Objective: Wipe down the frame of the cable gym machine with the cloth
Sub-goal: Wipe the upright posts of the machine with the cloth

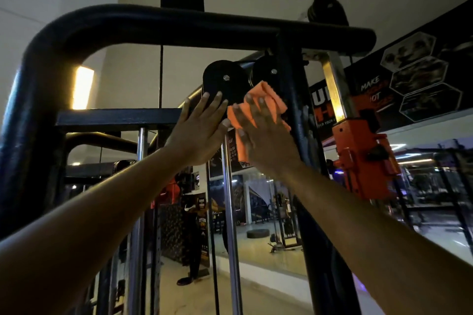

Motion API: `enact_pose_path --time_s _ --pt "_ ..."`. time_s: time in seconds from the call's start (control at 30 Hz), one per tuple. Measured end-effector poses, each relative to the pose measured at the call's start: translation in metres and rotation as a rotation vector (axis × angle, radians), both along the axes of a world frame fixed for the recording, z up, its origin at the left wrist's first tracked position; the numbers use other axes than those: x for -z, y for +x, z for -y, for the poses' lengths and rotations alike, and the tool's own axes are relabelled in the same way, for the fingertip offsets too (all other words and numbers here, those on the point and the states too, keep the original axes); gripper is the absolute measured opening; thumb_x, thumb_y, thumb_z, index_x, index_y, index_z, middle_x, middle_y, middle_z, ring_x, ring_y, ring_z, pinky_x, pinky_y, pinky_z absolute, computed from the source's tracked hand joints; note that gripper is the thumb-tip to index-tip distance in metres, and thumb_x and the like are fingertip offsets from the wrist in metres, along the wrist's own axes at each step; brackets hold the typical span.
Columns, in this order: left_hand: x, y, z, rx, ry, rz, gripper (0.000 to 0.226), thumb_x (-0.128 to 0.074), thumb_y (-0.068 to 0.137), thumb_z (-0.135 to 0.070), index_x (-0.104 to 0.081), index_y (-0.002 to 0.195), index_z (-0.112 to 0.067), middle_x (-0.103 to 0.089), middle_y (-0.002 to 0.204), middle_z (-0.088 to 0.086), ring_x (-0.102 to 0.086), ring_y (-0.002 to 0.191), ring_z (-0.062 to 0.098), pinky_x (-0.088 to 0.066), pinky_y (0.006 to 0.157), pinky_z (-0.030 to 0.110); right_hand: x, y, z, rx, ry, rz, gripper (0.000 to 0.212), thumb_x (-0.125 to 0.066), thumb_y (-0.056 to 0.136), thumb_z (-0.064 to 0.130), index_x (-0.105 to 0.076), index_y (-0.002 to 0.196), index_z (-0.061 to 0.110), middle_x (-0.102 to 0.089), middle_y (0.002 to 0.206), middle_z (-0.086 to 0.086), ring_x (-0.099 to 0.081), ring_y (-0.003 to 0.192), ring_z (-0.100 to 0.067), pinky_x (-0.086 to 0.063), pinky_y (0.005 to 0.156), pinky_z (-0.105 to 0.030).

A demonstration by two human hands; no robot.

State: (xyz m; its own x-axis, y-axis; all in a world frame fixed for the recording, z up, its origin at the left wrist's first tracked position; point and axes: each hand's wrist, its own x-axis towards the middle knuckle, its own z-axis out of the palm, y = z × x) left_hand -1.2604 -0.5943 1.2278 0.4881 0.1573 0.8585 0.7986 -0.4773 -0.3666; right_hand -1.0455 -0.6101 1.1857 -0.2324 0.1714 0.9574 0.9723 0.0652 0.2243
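Both arms raised; left hand (198,133) flat, right hand (263,133) fingers spread

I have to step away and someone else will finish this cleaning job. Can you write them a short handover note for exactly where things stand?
Left hand: open, fingers straight, raised at the black pulley; holds nothing.
Right hand: fingers spread flat, pressing the orange cloth up near the dark upright post, just below the top crossbar. No curled grip on the cloth shows.
Done: cannot tell from this view which parts are already wiped.
Left, likely: the curved tube on the left, the top crossbar, and the post lower down. Mind the orange slider on the right rail.
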Motion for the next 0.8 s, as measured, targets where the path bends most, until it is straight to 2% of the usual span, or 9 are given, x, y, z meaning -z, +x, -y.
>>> enact_pose_path --time_s 0.1,0.17,0.27,0.43,0.57,0.63,0.7,0.8 --pt "0.001 0.019 0.007 -0.004 -0.008 -0.016 0.079 0.000 0.103 -0.061 -0.008 0.172 -0.025 0.005 0.180 -0.004 0.017 0.164 0.015 0.013 0.132 0.050 -0.011 0.041 0.007 0.048 -0.006 -0.070 0.065 -0.020 0.116 0.049 0.010 0.173 0.038 0.019 0.181 -0.002 0.018 0.167 -0.026 -0.006 0.134 -0.063" --pt "0.001 0.034 0.011 0.003 -0.023 -0.011 0.077 -0.003 0.104 -0.059 -0.010 0.172 -0.024 0.003 0.180 -0.004 0.016 0.164 0.015 0.014 0.133 0.048 -0.017 0.052 0.008 0.082 -0.004 -0.103 0.065 -0.019 0.116 0.049 0.009 0.173 0.035 0.017 0.181 -0.004 0.018 0.167 -0.027 -0.009 0.134 -0.061" --pt "0.001 0.054 0.013 0.022 -0.037 0.003 0.078 -0.004 0.103 -0.060 -0.012 0.172 -0.022 0.001 0.181 -0.001 0.013 0.165 0.016 0.013 0.133 0.047 -0.018 0.052 0.015 0.033 -0.010 -0.084 0.064 -0.023 0.117 0.048 0.000 0.174 0.031 0.012 0.182 -0.005 0.015 0.167 -0.026 -0.010 0.132 -0.060" --pt "0.007 0.083 0.019 0.090 -0.054 0.014 0.078 -0.010 0.104 -0.060 -0.018 0.172 -0.020 -0.011 0.180 0.002 0.002 0.166 0.015 0.011 0.132 0.045 -0.004 0.086 0.029 -0.035 -0.020 -0.042 0.061 -0.029 0.117 0.045 -0.012 0.174 0.031 0.001 0.183 -0.003 0.008 0.168 -0.022 -0.027 0.128 -0.059" --pt "-0.007 0.106 0.017 0.124 0.014 0.028 0.071 -0.018 0.107 -0.055 -0.022 0.171 -0.023 -0.018 0.179 0.000 -0.003 0.166 0.014 0.011 0.130 0.042 -0.030 0.115 0.040 -0.146 0.072 -0.211 0.060 -0.023 0.117 0.047 -0.013 0.174 0.031 -0.001 0.183 -0.004 0.005 0.169 -0.027 -0.013 0.134 -0.062" --pt "-0.020 0.119 0.015 0.140 0.048 0.071 0.064 -0.026 0.111 -0.049 -0.022 0.170 -0.024 -0.018 0.179 0.000 -0.003 0.166 0.015 0.010 0.130 0.042 -0.040 0.120 0.032 -0.099 0.032 -0.224 0.063 -0.022 0.117 0.049 -0.005 0.175 0.032 0.004 0.183 -0.007 0.009 0.168 -0.031 -0.002 0.133 -0.068" --pt "-0.033 0.129 0.012 0.132 0.091 0.121 0.059 -0.034 0.115 -0.040 -0.023 0.170 -0.022 -0.017 0.179 0.002 -0.004 0.166 0.018 0.009 0.129 0.042 -0.035 0.118 0.019 -0.110 -0.017 -0.251 0.065 -0.021 0.117 0.050 0.008 0.173 0.035 0.014 0.182 -0.007 0.011 0.168 -0.032 0.008 0.131 -0.068" --pt "-0.048 0.135 0.009 0.091 0.142 0.133 0.058 -0.039 0.115 -0.035 -0.026 0.169 -0.019 -0.014 0.179 0.006 -0.004 0.167 0.024 0.004 0.131 0.047 -0.021 0.113 0.006 -0.218 0.011 -0.297 0.066 -0.025 0.117 0.046 0.010 0.173 0.037 0.015 0.182 -0.007 0.009 0.168 -0.032 0.003 0.132 -0.064"
